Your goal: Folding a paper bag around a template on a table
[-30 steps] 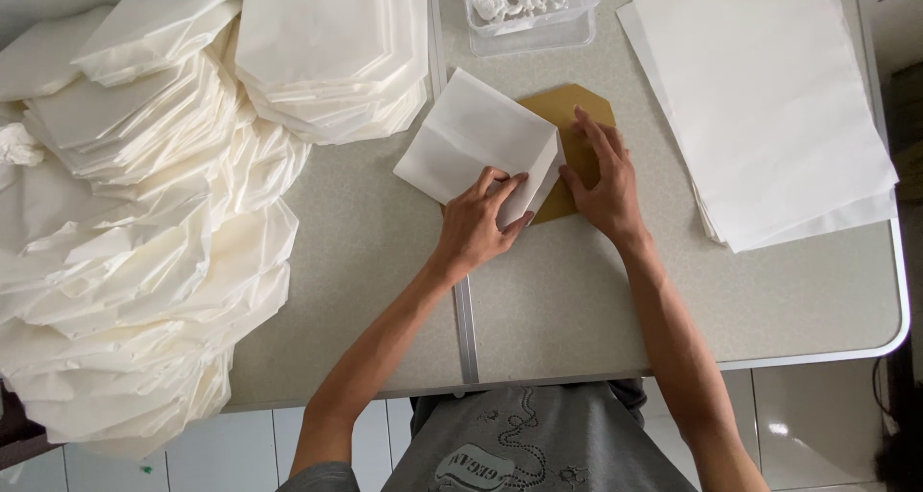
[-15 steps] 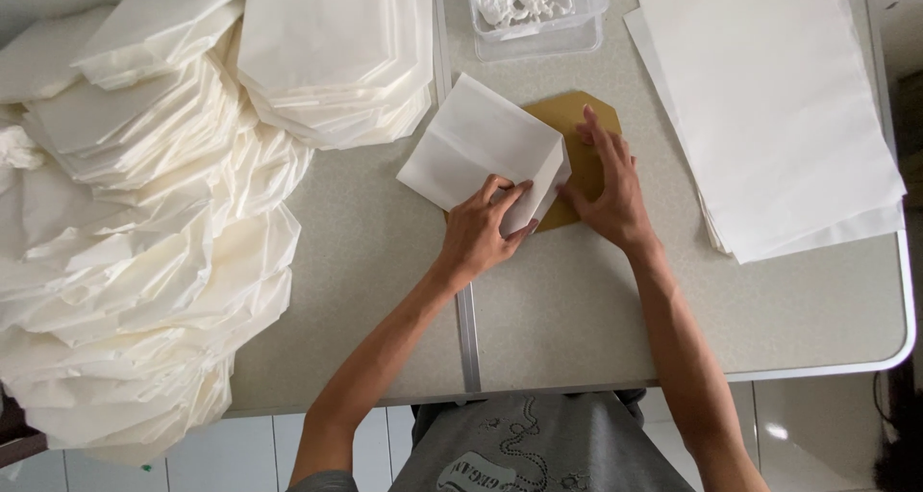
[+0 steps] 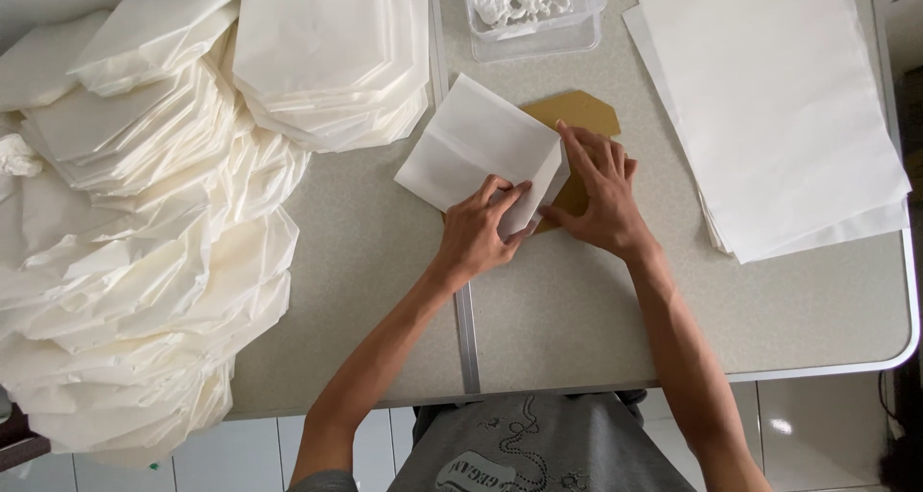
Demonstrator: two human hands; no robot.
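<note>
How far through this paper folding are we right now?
Done: a large heap of folded white paper bags fills the table's left side. In hand: the left hand pinches a fold of the white paper sheet wrapped over a brown cardboard template, while the right hand presses flat on it. Left: a thick stack of flat white sheets waits at right.

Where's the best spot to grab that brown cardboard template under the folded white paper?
Probably the bare pointed end of the brown cardboard template, approached from the far side of the grey table. The folded white paper, left hand and right hand cover the rest, and it lies flat, so slide fingertips under that exposed edge.
</note>
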